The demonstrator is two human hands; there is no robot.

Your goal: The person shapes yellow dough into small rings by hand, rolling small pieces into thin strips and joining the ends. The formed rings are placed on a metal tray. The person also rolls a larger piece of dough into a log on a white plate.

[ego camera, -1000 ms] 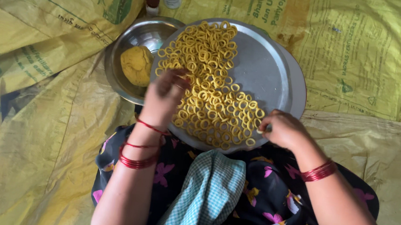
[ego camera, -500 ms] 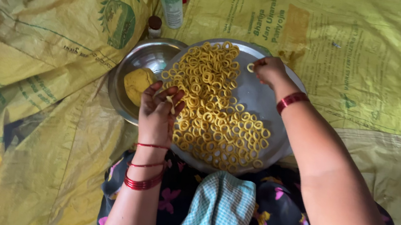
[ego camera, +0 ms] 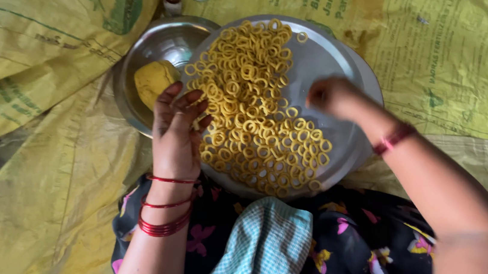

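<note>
Rings point(ego camera: 258, 114) already fill half the plate point(ego camera: 349, 57), dough lump point(ego camera: 154, 79) remains beside it; left hand point(ego camera: 177, 130) pinches dough, right hand point(ego camera: 333, 97) loosely curled, grasp unclear.

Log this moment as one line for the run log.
left hand: at near edge of dough rings | right hand: blurred, above steel plate | dough lump: in steel bowl

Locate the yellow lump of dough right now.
In the head view, the yellow lump of dough sits in the steel bowl, upper left, beside the round steel tray and just above the left hand.
</note>
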